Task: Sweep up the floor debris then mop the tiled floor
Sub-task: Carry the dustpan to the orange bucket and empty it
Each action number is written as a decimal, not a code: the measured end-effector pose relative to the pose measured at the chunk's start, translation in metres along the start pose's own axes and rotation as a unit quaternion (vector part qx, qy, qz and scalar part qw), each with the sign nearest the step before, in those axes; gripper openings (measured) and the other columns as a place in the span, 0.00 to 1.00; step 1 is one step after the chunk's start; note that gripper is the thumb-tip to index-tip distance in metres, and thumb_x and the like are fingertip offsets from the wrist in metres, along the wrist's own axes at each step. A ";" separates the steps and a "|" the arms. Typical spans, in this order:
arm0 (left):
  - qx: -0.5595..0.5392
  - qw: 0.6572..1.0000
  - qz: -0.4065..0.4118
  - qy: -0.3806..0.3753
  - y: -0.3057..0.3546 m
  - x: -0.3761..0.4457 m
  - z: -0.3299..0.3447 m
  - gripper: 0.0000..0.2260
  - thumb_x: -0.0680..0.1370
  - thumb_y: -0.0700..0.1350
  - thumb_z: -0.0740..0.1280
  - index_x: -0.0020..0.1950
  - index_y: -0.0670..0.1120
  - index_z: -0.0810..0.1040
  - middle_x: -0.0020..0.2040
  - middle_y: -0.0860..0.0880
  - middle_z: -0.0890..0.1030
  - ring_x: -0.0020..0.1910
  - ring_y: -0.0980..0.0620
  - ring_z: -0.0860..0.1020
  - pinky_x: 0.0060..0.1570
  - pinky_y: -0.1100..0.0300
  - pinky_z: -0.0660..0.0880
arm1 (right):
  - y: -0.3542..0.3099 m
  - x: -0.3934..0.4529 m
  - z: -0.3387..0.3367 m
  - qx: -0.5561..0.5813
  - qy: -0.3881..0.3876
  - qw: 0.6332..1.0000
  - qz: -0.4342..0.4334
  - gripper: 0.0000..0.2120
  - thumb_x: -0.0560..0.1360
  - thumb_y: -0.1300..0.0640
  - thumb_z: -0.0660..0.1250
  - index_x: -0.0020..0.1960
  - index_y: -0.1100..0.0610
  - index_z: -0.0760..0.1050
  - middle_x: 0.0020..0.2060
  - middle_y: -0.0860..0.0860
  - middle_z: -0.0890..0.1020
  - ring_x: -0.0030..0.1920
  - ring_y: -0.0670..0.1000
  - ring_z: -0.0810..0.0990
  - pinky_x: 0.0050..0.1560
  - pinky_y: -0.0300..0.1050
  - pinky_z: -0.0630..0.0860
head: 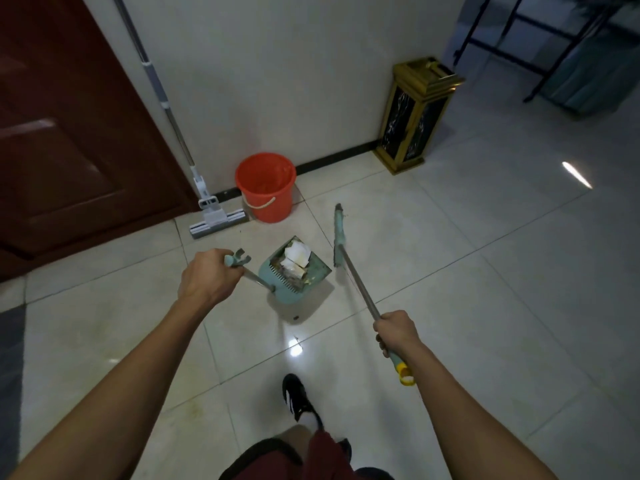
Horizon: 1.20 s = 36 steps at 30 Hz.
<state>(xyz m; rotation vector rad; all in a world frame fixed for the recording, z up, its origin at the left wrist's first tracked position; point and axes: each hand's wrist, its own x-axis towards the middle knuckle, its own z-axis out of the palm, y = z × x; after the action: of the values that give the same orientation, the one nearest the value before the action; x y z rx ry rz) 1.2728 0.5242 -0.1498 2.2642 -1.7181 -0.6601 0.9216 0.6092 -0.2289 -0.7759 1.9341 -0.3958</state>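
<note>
A: Head view, only 1 view. Step?

B: Sweep looks nearly done. Dustpan (294,271) sits on the tiled floor (485,306) in front of the person, loaded with white paper scraps (297,255) and crumbs. My read: last bits go in, then carry it off.

A: How to do it well?

B: Keep the pan's lip flat on the tile, draw the broom head (339,237) toward the mouth in short strokes, don't flick. Lift with the pan tilted back so the paper stays in. The gold bin (415,112) by the wall looks the likely dump spot, a guess.

A: Hands?

B: Left hand (207,277) fingers clenched round the dustpan handle's top, wrist bent down, arm stretched forward. Right hand (396,330) fingers wrapped on the broom pole (360,289) near its upper end, the yellow cap sticking out behind the fist. Broom head just right of the pan; can't tell if it touches the tile.

A: Mop gear?

B: Mop (207,202) leans on the wall beside the door, orange bucket (266,187) next to it, both untouched. 1 shoe (299,398) stepping forward.
</note>
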 end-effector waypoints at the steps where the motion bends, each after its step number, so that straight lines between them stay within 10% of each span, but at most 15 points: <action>1: -0.009 1.000 -0.002 0.006 0.003 0.010 -0.006 0.03 0.75 0.51 0.73 0.46 0.53 0.83 0.40 0.50 0.82 0.40 0.46 0.80 0.44 0.47 0.82 | -0.010 0.009 0.000 0.007 0.001 1.000 0.001 0.10 0.70 0.66 0.62 0.44 0.70 0.80 0.26 0.58 0.78 0.22 0.55 0.75 0.25 0.42 0.74; 23: -0.046 0.987 -0.046 0.146 0.049 0.198 -0.123 0.06 0.72 0.53 0.71 0.45 0.54 0.85 0.39 0.49 0.83 0.41 0.42 0.81 0.44 0.49 0.80 | -0.238 0.178 0.019 0.010 -0.041 0.999 -0.023 0.04 0.72 0.72 0.64 0.39 0.70 0.77 0.25 0.61 0.76 0.23 0.54 0.73 0.29 0.44 0.73; 36: 0.149 0.979 0.005 0.141 0.122 0.341 -0.087 0.11 0.76 0.51 0.67 0.57 0.56 0.83 0.45 0.46 0.85 0.44 0.40 0.83 0.43 0.50 0.80 | -0.335 0.313 -0.004 -0.015 -0.094 0.995 -0.018 0.04 0.71 0.71 0.64 0.39 0.70 0.76 0.21 0.60 0.76 0.21 0.54 0.72 0.27 0.43 0.72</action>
<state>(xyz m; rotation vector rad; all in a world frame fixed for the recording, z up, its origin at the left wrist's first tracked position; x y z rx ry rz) 1.2829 0.1562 -0.0943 2.3964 -1.7794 -0.0720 0.9353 0.1519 -0.2465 -0.8391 1.7545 -0.3052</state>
